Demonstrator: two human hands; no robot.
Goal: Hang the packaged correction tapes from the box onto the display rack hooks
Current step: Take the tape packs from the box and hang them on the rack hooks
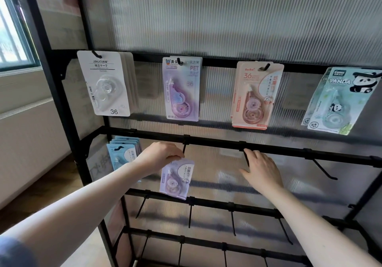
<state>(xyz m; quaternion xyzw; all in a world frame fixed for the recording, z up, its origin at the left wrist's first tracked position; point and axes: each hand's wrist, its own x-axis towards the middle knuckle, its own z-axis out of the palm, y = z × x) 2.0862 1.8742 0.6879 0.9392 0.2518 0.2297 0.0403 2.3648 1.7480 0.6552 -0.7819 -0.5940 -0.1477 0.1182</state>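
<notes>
Lilac pack (175, 178): carded correction tape, pale purple, held at its top edge by the left hand (160, 156); fingers curled and pinching the card. It hangs tilted, just below the second rail (217, 143) of the rack (68, 109), beside the second hook (184, 148) of that rail. Whether the card's hole is on the hook cannot be told.

Right hand (261, 170): fingers straight and relaxed, fingertips at the third hook (246, 158) of the same rail, gripping nothing. Fourth hook (324, 169) on that rail bare, well apart to the right.

Blue packs (121, 155): a stack on the first hook of the second rail, just left of the left hand, partly hidden by the forearm.

Top rail, left to right, all hanging:
- White packs (103, 82), a stack, front card marked "36", clear dispenser.
- Purple packs (182, 88), marked "PET" and "36".
- Pink packs (255, 95), marked "36".
- Panda packs (339, 101), green-blue, marked "PANDA", tilted.

Lower rails: third rail (227, 204) carries bare black hooks; the lilac pack's lower edge overlaps it. A fourth rail below also shows bare hooks.

Rack: black metal frame with ribbed translucent back panel (227, 18).

Surroundings: window (12, 28) at far left, pale wall beneath it, brown floor (41, 186) under the rack's left post.
</notes>
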